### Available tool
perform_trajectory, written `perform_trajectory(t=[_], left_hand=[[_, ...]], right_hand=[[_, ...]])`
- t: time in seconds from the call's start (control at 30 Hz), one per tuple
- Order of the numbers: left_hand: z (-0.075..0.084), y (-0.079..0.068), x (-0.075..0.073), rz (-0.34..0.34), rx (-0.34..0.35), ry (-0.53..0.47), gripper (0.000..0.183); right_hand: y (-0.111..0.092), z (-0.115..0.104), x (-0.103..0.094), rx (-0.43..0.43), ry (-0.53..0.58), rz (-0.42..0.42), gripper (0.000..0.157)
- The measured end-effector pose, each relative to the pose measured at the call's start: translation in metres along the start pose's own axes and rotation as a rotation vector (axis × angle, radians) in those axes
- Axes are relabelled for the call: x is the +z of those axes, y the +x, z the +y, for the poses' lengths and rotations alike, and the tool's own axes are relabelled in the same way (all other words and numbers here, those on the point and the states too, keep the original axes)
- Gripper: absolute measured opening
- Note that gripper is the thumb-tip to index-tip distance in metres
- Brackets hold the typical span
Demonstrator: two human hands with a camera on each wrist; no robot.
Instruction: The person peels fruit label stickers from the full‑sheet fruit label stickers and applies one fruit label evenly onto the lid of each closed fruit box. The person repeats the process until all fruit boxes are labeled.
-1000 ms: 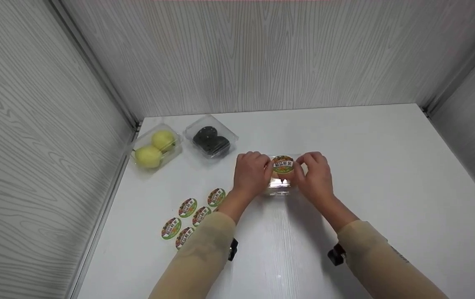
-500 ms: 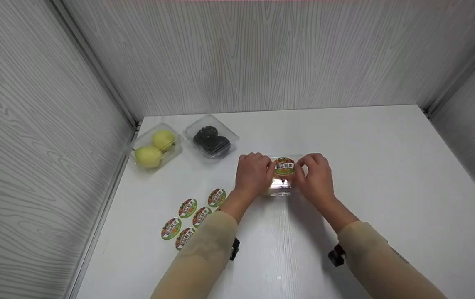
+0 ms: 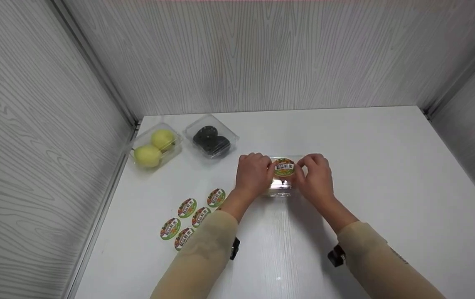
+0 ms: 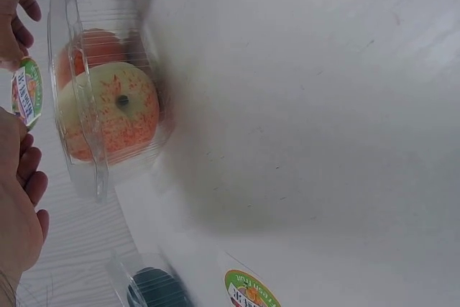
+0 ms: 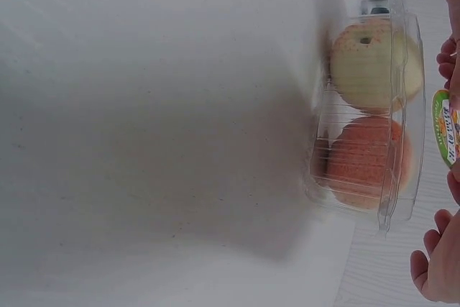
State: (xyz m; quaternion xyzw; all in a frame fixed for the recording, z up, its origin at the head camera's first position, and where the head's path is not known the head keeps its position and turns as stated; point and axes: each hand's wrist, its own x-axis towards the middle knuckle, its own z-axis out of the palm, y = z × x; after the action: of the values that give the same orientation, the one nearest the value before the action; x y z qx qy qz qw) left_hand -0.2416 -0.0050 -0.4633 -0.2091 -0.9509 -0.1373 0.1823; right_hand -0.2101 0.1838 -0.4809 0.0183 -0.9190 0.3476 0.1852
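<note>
A round fruit-printed sticker (image 3: 284, 167) is held level between my two hands. My left hand (image 3: 254, 175) pinches its left edge, and my right hand (image 3: 315, 178) pinches the right edge. Below it stands a lidded clear plastic box (image 3: 279, 192). Both wrist views show a gap between the sticker (image 4: 27, 91) and the lid. Inside the box lie a yellow-and-red apple (image 4: 118, 109) and a redder fruit (image 5: 366, 163), likely another apple. From the head view the sticker and hands cover most of them.
On the left of the white table (image 3: 370, 166) lie several more round stickers (image 3: 187, 207), some partly behind the left forearm. Towards the back left stand a clear box of yellow pears (image 3: 148, 156) and another holding dark fruit (image 3: 216, 144). Grey wood-grain panels (image 3: 254, 58) enclose the table.
Both hands and the sticker have shifted very slightly towards me and to the right early on, then stayed nearly still. The grip on the sticker is the same.
</note>
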Motion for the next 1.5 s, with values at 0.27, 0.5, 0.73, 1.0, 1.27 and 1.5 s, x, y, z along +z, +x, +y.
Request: perform_trajectory(t=[0.27, 0.5, 0.73, 1.0, 1.27, 1.5], left_hand=[[0.0016, 0.0005, 0.0016, -0.021, -0.008, 0.008, 0.028], [0.0021, -0.0003, 0.002, -0.018, -0.011, 0.003, 0.029], [0.002, -0.0001, 0.002, 0.002, -0.013, 0.01, 0.027], [0.0016, 0.0007, 0.0026, -0.004, -0.018, 0.005, 0.028], [0.0017, 0.0015, 0.0036, -0.016, -0.022, 0.008, 0.027], [0.0013, 0.0013, 0.0053, 0.002, -0.015, 0.024, 0.027]], right_hand=[[-0.0012, 0.0027, 0.0015, 0.0, -0.009, -0.012, 0.013], [-0.002, 0.0026, 0.001, -0.009, -0.003, -0.007, 0.013], [-0.001, 0.0013, 0.0006, -0.004, -0.022, -0.019, 0.014], [-0.0001, 0.001, -0.0001, 0.01, -0.014, -0.03, 0.014], [0.0005, 0.0015, -0.0002, 0.013, -0.022, -0.037, 0.014], [-0.0001, 0.0007, 0.0015, 0.026, -0.032, -0.036, 0.014]])
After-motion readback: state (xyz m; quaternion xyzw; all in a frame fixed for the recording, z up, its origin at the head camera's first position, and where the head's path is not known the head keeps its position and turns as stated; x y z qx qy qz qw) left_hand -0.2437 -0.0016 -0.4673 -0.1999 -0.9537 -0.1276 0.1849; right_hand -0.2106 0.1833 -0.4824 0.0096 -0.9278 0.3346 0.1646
